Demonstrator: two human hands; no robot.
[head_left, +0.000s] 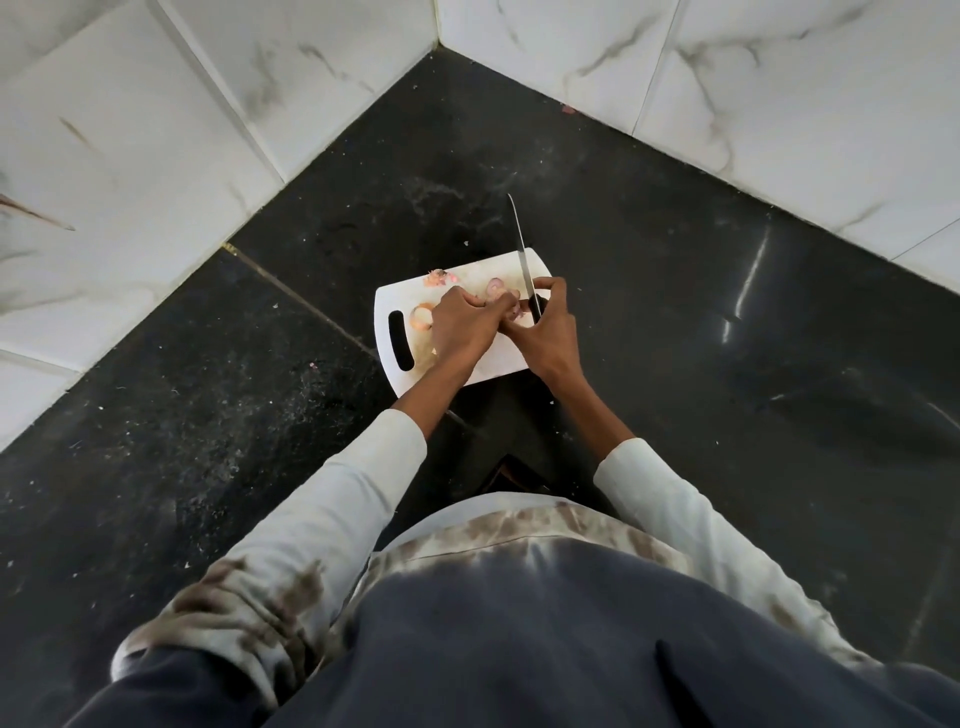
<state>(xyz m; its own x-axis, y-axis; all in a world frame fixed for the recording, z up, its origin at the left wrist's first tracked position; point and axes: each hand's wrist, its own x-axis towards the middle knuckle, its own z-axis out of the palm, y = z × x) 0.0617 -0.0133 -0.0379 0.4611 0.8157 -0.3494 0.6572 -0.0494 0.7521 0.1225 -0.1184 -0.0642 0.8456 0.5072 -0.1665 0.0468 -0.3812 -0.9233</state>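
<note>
one knife (520, 249), cut onion (496, 285) on white board (402, 297) (black counter (675, 338), marble-tiled corner (363, 57)).

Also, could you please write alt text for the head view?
A person's right hand holds a knife while the left hand pinches an onion piece beside the blade, over a white cutting board strewn with peel scraps. The board lies on a black counter in a tiled corner.

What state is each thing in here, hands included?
cutting board: flat on the dark counter
left hand: pinches the onion piece
right hand: grips the knife
knife: blade pointing away, next to the onion piece
onion slice: cut, lying on the cutting board
onion peels: loose near the cutting board's far edge
</note>
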